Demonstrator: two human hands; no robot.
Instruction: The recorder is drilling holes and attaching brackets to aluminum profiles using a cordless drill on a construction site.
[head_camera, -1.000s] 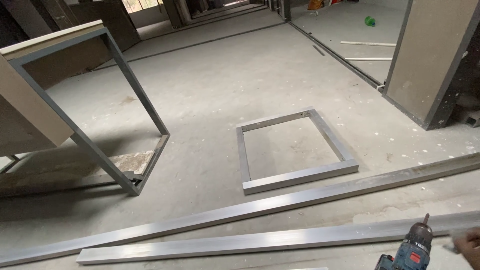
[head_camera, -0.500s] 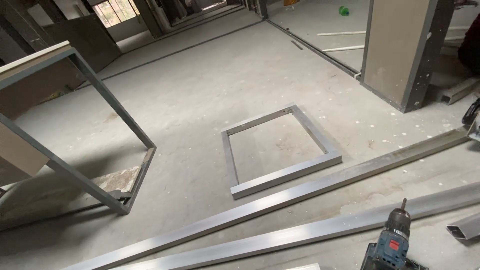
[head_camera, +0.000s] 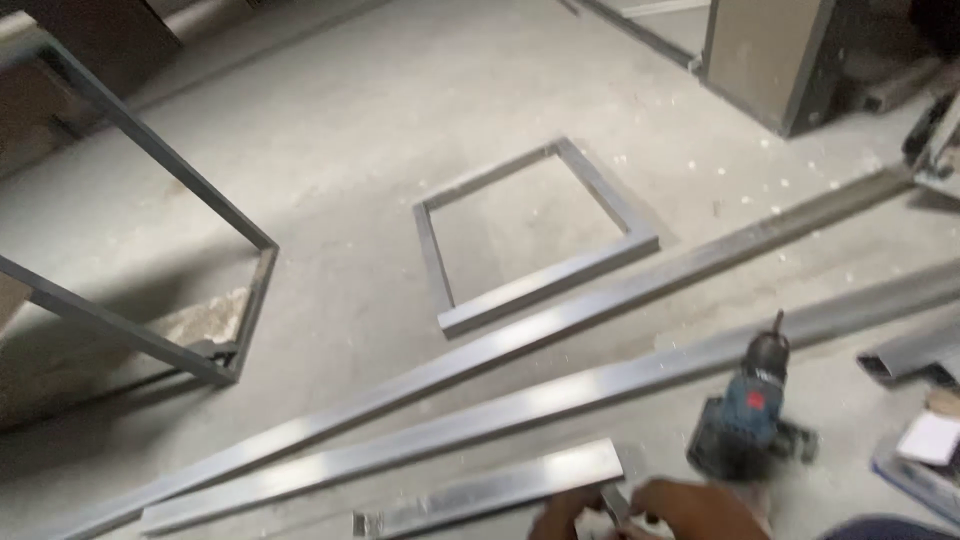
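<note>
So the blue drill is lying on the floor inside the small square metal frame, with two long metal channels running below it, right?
Not quite. The head view shows the blue drill lying on the floor outside the small square metal frame, well below it and to the right, just past the two long metal channels. The frame encloses only bare concrete. The channels do run below the frame, as you said.

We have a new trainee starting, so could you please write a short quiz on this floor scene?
1. True or false: the blue cordless drill stands on the concrete floor, right of the hands.
2. Which lies flat beyond the two long metal channels? A) a square metal frame B) a ladder C) a bucket
3. What do the hands touch at the bottom edge?

Key: 1. True. 2. A. 3. The end of the short metal channel piece; which hand is which is unclear.
</note>
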